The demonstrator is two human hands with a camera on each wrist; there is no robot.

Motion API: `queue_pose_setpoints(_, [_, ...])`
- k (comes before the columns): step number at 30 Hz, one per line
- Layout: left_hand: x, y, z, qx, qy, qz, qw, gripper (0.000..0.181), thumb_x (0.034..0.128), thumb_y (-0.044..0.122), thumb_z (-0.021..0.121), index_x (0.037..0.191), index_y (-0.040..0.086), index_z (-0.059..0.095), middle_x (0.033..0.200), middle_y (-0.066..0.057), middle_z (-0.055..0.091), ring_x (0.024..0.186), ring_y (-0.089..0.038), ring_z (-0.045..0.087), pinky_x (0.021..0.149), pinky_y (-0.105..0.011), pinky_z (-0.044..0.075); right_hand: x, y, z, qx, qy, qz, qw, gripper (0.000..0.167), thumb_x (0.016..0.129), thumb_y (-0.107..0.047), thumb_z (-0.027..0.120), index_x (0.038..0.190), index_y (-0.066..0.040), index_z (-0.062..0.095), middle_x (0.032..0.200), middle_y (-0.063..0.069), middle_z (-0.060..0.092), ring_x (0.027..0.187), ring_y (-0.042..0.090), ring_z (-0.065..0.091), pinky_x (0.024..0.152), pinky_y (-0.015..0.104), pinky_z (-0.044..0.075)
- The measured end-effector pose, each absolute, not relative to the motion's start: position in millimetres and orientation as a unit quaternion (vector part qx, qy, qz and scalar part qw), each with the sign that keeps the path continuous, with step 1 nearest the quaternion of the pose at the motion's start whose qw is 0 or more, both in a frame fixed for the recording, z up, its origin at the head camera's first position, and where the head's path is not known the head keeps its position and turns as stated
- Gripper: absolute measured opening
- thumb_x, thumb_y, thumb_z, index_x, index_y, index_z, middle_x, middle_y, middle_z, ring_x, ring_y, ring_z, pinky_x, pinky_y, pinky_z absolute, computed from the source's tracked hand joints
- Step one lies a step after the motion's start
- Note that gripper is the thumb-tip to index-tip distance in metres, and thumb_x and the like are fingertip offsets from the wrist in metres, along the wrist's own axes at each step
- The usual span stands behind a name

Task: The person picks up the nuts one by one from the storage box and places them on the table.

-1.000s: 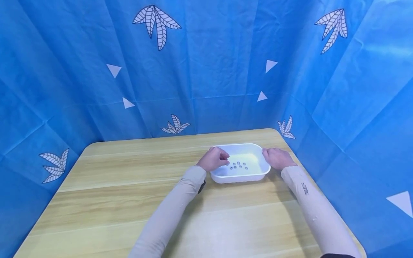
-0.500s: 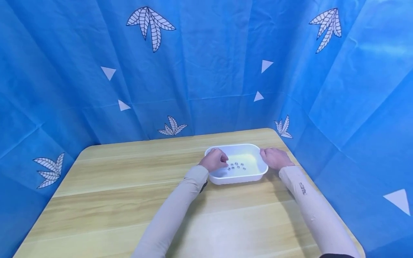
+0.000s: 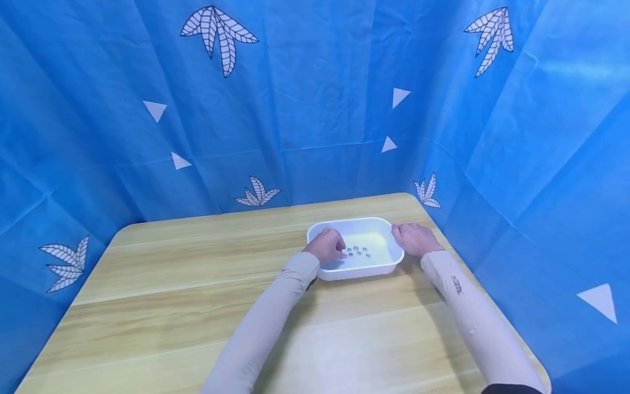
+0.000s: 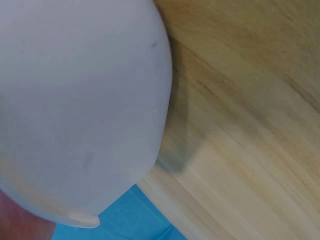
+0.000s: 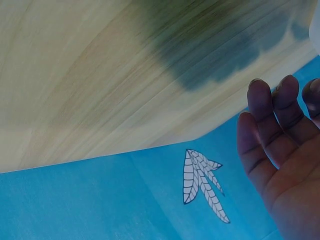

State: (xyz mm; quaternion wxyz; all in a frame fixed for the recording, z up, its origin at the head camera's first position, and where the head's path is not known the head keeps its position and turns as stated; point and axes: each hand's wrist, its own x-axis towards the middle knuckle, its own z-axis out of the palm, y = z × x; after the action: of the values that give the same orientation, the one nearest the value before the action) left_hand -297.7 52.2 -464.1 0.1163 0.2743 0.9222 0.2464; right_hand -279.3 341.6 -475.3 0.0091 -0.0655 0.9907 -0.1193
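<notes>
Inside a white plastic tray [image 3: 364, 269] lie several tiny, shiny, ring-like metal pieces [image 3: 359, 253], too small to identify. My left hand [image 3: 326, 246] reaches over the tray's left end, fingers bent down to the leftmost pieces. Whether a piece is between its fingertips is hidden. The left wrist view shows mostly the tray's outer wall [image 4: 90, 100], with a bit of the hand [image 4: 22, 220] at lower left. At the tray's right end my right hand [image 3: 415, 239] grips the rim. In the right wrist view several fingers of that hand [image 5: 290, 165] are loosely bent, beside the tray's edge [image 5: 315, 32].
The tray stands on a wood-grain table [image 3: 197, 284] near its far right corner. Blue curtain [image 3: 325, 109] with leaf prints hangs behind the table and along its sides.
My left hand's fingertips have lowered slightly among the metal pieces, and the leftmost piece is no longer visible beside them. The right hand stays at the rim. The head view has shifted slightly.
</notes>
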Motion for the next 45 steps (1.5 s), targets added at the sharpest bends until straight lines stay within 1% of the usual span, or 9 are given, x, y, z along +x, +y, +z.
queue_pose_setpoints(4, [-299, 52, -465, 0.263, 0.927, 0.241, 0.117, 0.025, 0.0885, 0.007, 0.080, 0.113, 0.004, 0.078, 0.110, -0.010, 0.079, 0.106, -0.022, 0.072, 0.096, -0.032, 0.060, -281, 342, -476, -0.069, 0.991, -0.118, 0.001, 0.062, 0.111, -0.037, 0.022, 0.116, 0.000, 0.072, 0.121, 0.026, 0.072, 0.113, 0.047, 0.068, 0.098, 0.060, 0.054])
queue_pose_setpoints(9, [-301, 52, -463, 0.252, 0.933, 0.232, 0.111, 0.025, 0.0892, 0.005, 0.079, 0.114, 0.004, 0.078, 0.109, -0.009, 0.078, 0.105, -0.022, 0.070, 0.097, -0.034, 0.059, -281, 343, -476, -0.063, 0.990, -0.123, 0.008, 0.063, 0.111, -0.038, 0.022, 0.122, 0.000, 0.070, 0.125, 0.026, 0.071, 0.115, 0.047, 0.067, 0.099, 0.060, 0.053])
queue_pose_setpoints(12, [-302, 52, -464, 0.247, 0.935, 0.227, 0.111, 0.024, 0.0886, 0.004, 0.079, 0.113, 0.004, 0.078, 0.108, -0.009, 0.077, 0.104, -0.022, 0.070, 0.097, -0.034, 0.059, -280, 343, -476, -0.065, 0.990, -0.126, 0.009, 0.063, 0.111, -0.039, 0.022, 0.121, -0.001, 0.071, 0.125, 0.026, 0.071, 0.115, 0.047, 0.067, 0.098, 0.060, 0.054])
queue_pose_setpoints(16, [-304, 52, -466, 0.246, 0.939, 0.216, 0.107, 0.025, 0.0871, 0.003, 0.080, 0.112, 0.003, 0.078, 0.110, -0.011, 0.077, 0.107, -0.024, 0.070, 0.099, -0.035, 0.059, -281, 343, -477, -0.068, 0.990, -0.123, 0.004, 0.064, 0.110, -0.040, 0.019, 0.106, -0.004, 0.073, 0.118, 0.024, 0.073, 0.109, 0.045, 0.069, 0.094, 0.059, 0.055])
queue_pose_setpoints(19, [-305, 53, -468, 0.240, 0.944, 0.206, 0.098, 0.025, 0.0851, 0.004, 0.082, 0.110, 0.002, 0.078, 0.111, -0.011, 0.076, 0.108, -0.025, 0.070, 0.099, -0.036, 0.058, -282, 343, -478, -0.067, 0.990, -0.121, 0.003, 0.064, 0.110, -0.040, 0.019, 0.101, -0.007, 0.072, 0.116, 0.023, 0.074, 0.108, 0.044, 0.069, 0.093, 0.059, 0.055])
queue_pose_setpoints(22, [-307, 54, -470, 0.231, 0.948, 0.197, 0.094, 0.024, 0.0834, 0.004, 0.083, 0.106, 0.002, 0.077, 0.109, -0.011, 0.076, 0.105, -0.025, 0.069, 0.098, -0.036, 0.058, -282, 343, -479, -0.065, 0.990, -0.122, 0.006, 0.062, 0.111, -0.039, 0.020, 0.105, -0.006, 0.073, 0.117, 0.023, 0.073, 0.109, 0.045, 0.069, 0.094, 0.059, 0.055])
queue_pose_setpoints(29, [-309, 58, -471, 0.217, 0.952, 0.189, 0.101, 0.020, 0.0864, 0.007, 0.081, 0.105, 0.001, 0.075, 0.106, -0.011, 0.074, 0.101, -0.024, 0.067, 0.095, -0.036, 0.058, -282, 343, -478, -0.061, 0.990, -0.125, 0.015, 0.061, 0.111, -0.038, 0.022, 0.116, -0.004, 0.072, 0.122, 0.024, 0.072, 0.114, 0.045, 0.068, 0.098, 0.059, 0.054])
queue_pose_setpoints(38, [-311, 61, -474, 0.227, 0.944, 0.219, 0.096, 0.028, 0.0837, 0.003, 0.082, 0.110, 0.001, 0.076, 0.113, -0.012, 0.075, 0.112, -0.026, 0.068, 0.107, -0.038, 0.054, -280, 343, -477, -0.056, 0.989, -0.132, 0.022, 0.063, 0.111, -0.040, 0.021, 0.127, -0.001, 0.068, 0.127, 0.024, 0.070, 0.118, 0.045, 0.066, 0.102, 0.059, 0.052])
queue_pose_setpoints(45, [-312, 65, -478, 0.236, 0.941, 0.228, 0.078, 0.024, 0.0860, 0.000, 0.079, 0.109, 0.000, 0.076, 0.108, -0.012, 0.076, 0.108, -0.025, 0.069, 0.105, -0.037, 0.055, -280, 343, -478, -0.051, 0.989, -0.137, 0.025, 0.064, 0.111, -0.041, 0.020, 0.135, 0.000, 0.063, 0.134, 0.025, 0.067, 0.123, 0.046, 0.063, 0.107, 0.060, 0.050])
